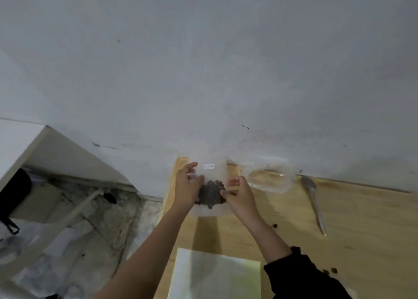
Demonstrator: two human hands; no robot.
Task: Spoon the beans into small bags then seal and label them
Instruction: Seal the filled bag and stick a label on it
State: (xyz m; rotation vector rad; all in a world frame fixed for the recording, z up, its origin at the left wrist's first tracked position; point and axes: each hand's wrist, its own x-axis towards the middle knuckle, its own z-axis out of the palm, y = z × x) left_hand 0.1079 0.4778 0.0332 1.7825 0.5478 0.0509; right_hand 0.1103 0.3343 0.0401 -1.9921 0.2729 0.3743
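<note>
A small clear bag with a heap of dark beans inside is held up over the far left corner of the wooden table. A small white label sticks near the bag's top. My left hand grips the bag's left side, thumb across the plastic. My right hand pinches the bag's right edge beside the beans. A metal spoon lies on the table to the right, away from both hands.
A crumpled clear plastic bag lies against the grey wall behind my right hand. A pale sheet lies at the table's near edge. Loose beans dot the wood. Left of the table the floor drops away with clutter.
</note>
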